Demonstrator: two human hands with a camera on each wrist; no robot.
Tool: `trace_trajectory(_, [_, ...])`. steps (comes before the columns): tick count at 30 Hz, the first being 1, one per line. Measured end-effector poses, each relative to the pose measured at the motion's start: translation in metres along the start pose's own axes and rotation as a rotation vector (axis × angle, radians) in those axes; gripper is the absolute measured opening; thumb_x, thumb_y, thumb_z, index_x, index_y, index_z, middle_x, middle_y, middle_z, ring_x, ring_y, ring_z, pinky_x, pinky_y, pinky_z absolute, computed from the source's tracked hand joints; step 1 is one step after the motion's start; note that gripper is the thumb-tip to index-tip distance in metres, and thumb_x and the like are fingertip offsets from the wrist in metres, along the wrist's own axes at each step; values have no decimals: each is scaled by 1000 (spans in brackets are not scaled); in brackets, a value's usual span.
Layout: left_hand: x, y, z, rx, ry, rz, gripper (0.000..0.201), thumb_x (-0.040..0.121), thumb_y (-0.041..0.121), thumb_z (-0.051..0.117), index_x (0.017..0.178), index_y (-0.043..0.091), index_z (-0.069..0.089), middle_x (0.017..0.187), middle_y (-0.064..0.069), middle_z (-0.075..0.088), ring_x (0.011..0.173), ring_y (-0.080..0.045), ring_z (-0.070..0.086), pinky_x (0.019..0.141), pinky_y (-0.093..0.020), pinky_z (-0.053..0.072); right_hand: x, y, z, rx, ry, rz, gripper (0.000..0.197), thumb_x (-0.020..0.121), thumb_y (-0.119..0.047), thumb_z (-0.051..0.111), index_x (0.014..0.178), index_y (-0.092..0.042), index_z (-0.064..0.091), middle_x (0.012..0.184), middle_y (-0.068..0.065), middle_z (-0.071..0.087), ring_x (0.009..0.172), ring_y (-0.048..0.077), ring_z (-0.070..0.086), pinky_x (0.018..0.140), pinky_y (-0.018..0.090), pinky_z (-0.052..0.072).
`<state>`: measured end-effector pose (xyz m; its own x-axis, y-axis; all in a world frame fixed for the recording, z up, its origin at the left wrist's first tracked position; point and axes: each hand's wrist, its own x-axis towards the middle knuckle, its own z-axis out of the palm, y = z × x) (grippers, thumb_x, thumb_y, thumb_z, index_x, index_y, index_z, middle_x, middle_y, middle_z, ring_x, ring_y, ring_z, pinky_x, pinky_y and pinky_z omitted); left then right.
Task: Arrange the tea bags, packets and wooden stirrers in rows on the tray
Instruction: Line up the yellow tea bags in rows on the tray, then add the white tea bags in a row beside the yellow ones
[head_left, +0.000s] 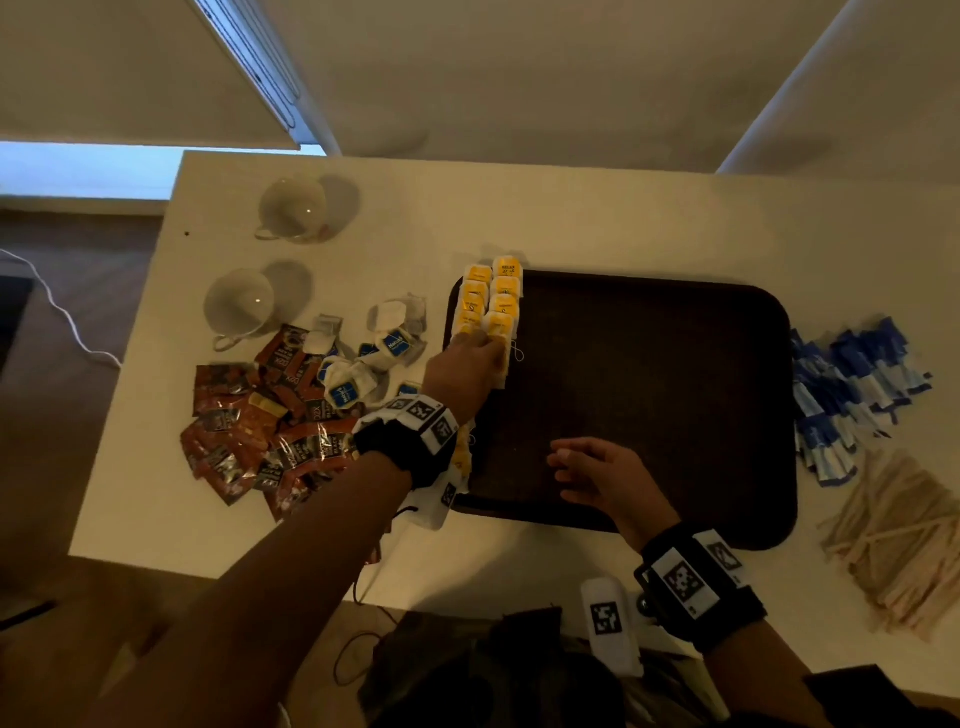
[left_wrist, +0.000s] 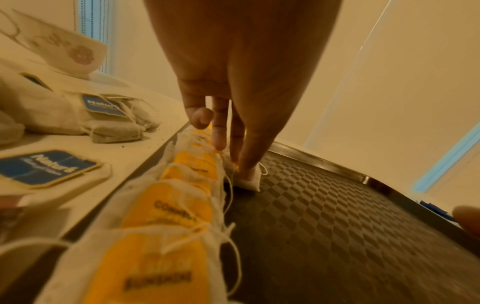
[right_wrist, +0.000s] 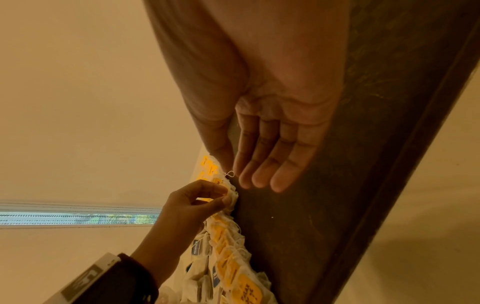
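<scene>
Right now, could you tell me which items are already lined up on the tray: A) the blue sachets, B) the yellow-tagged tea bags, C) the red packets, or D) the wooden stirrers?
B: the yellow-tagged tea bags sit in rows along the left edge of the tray, where the left hand is placing one.

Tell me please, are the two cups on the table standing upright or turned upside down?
Upside down, it seems: in the head view both cups show rounded closed domes, not open mouths, with handles low against the table.
</scene>
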<state>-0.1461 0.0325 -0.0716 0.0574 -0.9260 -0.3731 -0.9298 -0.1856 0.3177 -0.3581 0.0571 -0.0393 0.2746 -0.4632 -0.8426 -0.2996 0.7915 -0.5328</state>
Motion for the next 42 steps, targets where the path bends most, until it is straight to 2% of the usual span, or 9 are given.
trace_trajectory(4, [-6, -4, -3, -116, 16, -25, 22, 91, 24, 50, 111, 17, 57, 120, -4, 51, 112, -23, 47, 79, -37, 44, 0, 0, 3, -22, 11, 18, 17, 93, -14, 55, 107, -17, 63, 103, 3, 65, 96, 17, 61, 72, 26, 51])
trace_trajectory(9, [-17, -36, -22, -419, 310, -228, 12, 89, 23, 56, 99, 17, 60, 105, -4, 58, 88, -20, 56, 75, -35, 48, -5, 5, 1, -68, 9, 17, 13, 93, -16, 54, 101, -22, 62, 104, 2, 65, 97, 18, 61, 71, 26, 50])
trace_trajectory(12, [-17, -69, -31, -437, 465, -379, 15, 87, 18, 60, 100, 12, 59, 103, -9, 58, 92, -24, 56, 79, -38, 48, -8, 8, -8, -80, 48, -10, 14, 93, -16, 54, 104, -20, 62, 103, 3, 65, 94, 18, 61, 70, 26, 50])
trace_trajectory(17, [5, -98, -45, -228, 169, -402, 50, 85, 32, 64, 127, 16, 46, 126, -13, 45, 117, -32, 42, 97, -43, 39, -13, 10, -25, -81, 113, -44, 14, 94, -14, 54, 104, -16, 62, 100, 5, 66, 88, 18, 61, 67, 27, 50])
trace_trajectory(21, [28, -93, -47, -140, -56, -379, 63, 82, 37, 66, 135, 19, 37, 132, -13, 37, 123, -34, 36, 98, -44, 36, -12, 11, -36, -83, 167, -62, 15, 95, -15, 53, 106, -15, 63, 98, 4, 67, 85, 17, 62, 66, 27, 50])
trace_trajectory(29, [50, -102, -44, -157, 8, -406, 38, 80, 19, 69, 112, 9, 52, 121, -17, 47, 108, -36, 51, 86, -38, 43, -11, 13, -36, -76, 208, -78, 15, 95, -17, 52, 104, -18, 63, 99, 3, 67, 87, 18, 63, 66, 27, 50])
trace_trajectory(34, [45, -134, -53, -613, 157, -512, 18, 79, 10, 70, 97, 7, 67, 101, -10, 66, 98, -27, 61, 82, -31, 51, -11, 5, -30, -45, 171, -86, 16, 96, -16, 50, 106, -16, 63, 100, 5, 67, 87, 17, 62, 68, 27, 50])
trace_trajectory(37, [23, -137, -66, -1234, 240, -432, 9, 86, 1, 60, 88, 7, 65, 79, -2, 71, 88, -25, 62, 73, -26, 56, -10, -3, -25, -47, 138, -96, 18, 96, -17, 49, 109, -15, 62, 103, 5, 66, 90, 18, 62, 70, 29, 51])
trace_trajectory(42, [-20, -102, -77, -1943, -60, -322, 21, 90, 22, 49, 97, 8, 63, 87, -5, 67, 79, -15, 64, 75, -25, 55, -8, -28, 0, -125, 53, -120, 16, 98, -22, 46, 103, -25, 60, 107, 2, 64, 98, 18, 61, 77, 30, 52])
